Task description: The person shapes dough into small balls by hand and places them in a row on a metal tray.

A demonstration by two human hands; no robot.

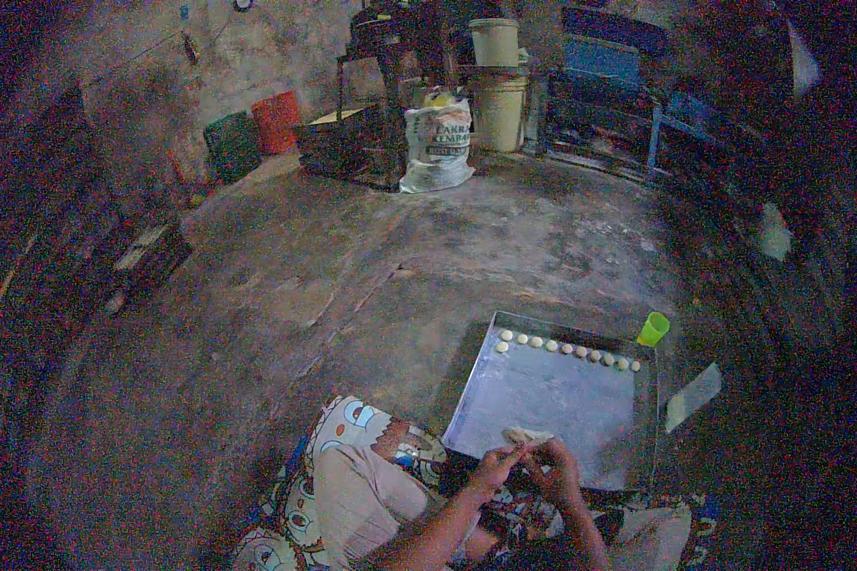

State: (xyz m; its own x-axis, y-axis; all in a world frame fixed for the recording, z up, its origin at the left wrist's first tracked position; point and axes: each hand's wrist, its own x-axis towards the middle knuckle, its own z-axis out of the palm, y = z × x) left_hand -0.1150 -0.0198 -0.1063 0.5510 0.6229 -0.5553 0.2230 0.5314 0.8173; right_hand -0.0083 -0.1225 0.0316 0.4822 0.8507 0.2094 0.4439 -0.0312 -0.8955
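Note:
Both my hands meet over the near edge of a wide metal tray [552,404]. Between them is a pale, elongated piece of dough [526,436]. The fingers of my left hand [493,469] are closed at its near side. Close beside it, my right hand [556,473] has its fingers curled against the same piece. Small round dough balls [566,349] stand in a row along the tray's far side, with one more ball [502,347] in front of the row's left end.
A green cup [653,329] stands beyond the tray's far right corner. A pale flat strip [694,397] lies right of the tray. Patterned cloth [352,423] is by my legs. Farther off are a white sack [438,143], lidded buckets [498,109] and a low wooden box [148,247].

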